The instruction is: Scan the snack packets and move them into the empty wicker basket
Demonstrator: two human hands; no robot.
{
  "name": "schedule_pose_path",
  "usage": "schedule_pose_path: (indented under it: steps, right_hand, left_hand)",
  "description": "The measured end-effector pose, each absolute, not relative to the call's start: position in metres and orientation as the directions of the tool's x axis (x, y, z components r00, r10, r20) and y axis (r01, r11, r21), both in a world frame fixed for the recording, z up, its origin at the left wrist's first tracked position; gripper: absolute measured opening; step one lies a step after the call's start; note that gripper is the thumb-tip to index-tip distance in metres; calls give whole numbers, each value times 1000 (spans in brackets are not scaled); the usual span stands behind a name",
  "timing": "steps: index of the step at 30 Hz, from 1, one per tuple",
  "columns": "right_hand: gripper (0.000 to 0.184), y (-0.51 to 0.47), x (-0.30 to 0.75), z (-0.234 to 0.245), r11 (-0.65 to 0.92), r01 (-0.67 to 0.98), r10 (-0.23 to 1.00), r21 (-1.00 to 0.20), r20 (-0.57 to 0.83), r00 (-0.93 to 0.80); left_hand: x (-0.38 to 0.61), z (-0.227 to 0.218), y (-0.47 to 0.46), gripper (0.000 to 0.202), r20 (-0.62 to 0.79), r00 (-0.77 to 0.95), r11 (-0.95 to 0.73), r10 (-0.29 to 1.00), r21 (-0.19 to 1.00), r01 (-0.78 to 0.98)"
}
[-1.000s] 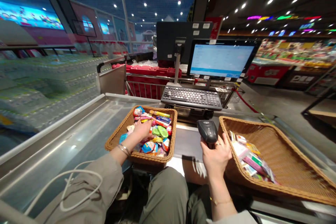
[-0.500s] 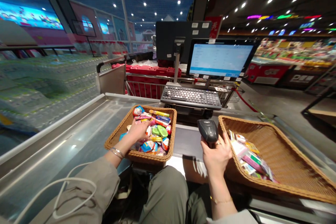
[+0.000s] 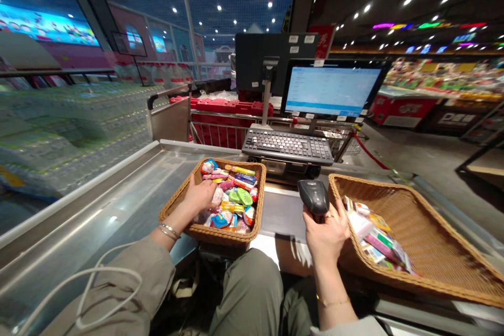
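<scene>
My left hand point(image 3: 200, 196) reaches into the left wicker basket point(image 3: 263, 189), which is filled with small colourful wrapped sweets point(image 3: 241, 196). Its fingers are bent at a pale pinkish wrapped piece point(image 3: 217, 197); whatever lies under them is partly hidden. Wrapped round the handle of a black barcode scanner point(image 3: 314, 197), my right hand point(image 3: 327, 233) is closed beside the right wicker basket point(image 3: 437, 220). That basket holds several small boxes and packets point(image 3: 378, 236) at its near left side.
A keyboard point(image 3: 287, 144) and a lit monitor point(image 3: 333, 89) stand beyond the baskets. The metal counter point(image 3: 129, 194) has a raised rim on the left. A white cable point(image 3: 106, 269) loops over my left sleeve. Behind the counter is a shopping trolley point(image 3: 216, 134) with red crates.
My left hand has drawn back slightly to the left within the basket, and its fingers look more bent. My right hand holds the scanner in nearly the same place.
</scene>
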State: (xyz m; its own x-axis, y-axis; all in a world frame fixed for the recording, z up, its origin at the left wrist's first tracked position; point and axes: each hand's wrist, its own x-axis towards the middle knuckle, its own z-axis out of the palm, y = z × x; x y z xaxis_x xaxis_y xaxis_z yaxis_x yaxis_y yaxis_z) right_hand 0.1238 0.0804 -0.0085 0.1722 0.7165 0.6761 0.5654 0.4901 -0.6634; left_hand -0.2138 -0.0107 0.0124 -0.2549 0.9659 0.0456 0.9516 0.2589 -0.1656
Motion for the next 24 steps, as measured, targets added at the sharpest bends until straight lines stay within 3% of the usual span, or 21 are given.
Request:
schedule_pose_path:
  steps: [14,24]
  right_hand:
    - [24,80,130,-5,529,580,680,-619,718,146]
    - [27,78,139,-3,540,602,676,-588,729,106]
  left_hand:
    - [-184,31,11,59,310,-93,157,946,-189,969]
    - [-143,44,39,56,469,-22,71,883,-86,994]
